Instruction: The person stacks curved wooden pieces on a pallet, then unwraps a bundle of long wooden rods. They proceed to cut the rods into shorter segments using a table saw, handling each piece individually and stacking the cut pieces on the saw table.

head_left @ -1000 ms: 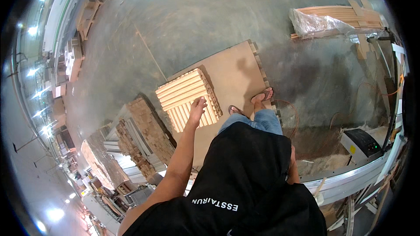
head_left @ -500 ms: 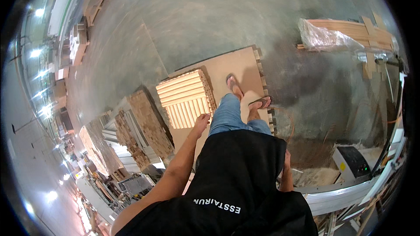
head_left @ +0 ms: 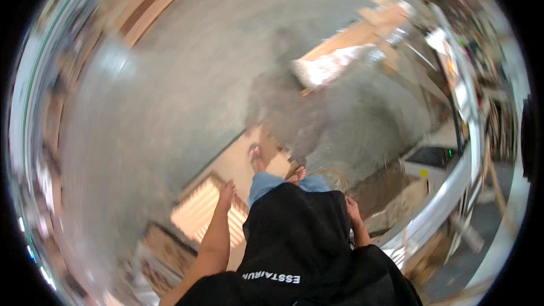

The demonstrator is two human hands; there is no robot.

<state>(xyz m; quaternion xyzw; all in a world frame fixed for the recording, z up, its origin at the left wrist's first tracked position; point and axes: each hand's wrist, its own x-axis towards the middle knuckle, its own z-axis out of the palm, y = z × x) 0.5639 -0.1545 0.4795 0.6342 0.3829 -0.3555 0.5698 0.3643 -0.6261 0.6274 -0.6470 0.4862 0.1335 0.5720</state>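
Observation:
My left hand (head_left: 227, 194) hangs at my left side, above the near part of a stack of pale wooden strips (head_left: 198, 211). It looks empty, with the fingers loosely stretched, though motion softens their outline. I cannot tell whether it touches the stack. The strips lie on a flat brown board (head_left: 229, 161), where my sandalled feet also stand. My right hand (head_left: 352, 209) is down beside my right hip, next to the black shirt. Its fingers are blurred and partly hidden, and nothing held shows there.
Ahead to the right, a plastic-wrapped bundle of long boards (head_left: 334, 65) lies on the grey floor (head_left: 187, 85). A machine with a dark panel (head_left: 433, 157) and a curved metal rail (head_left: 422, 215) stand at my right. More stacked wood (head_left: 167, 249) sits at the near left.
My view has swung to the right, so the wood stack and board now appear lower and the wrapped bundle nearer the middle. My feet remain on the board; both hands still hang at my sides.

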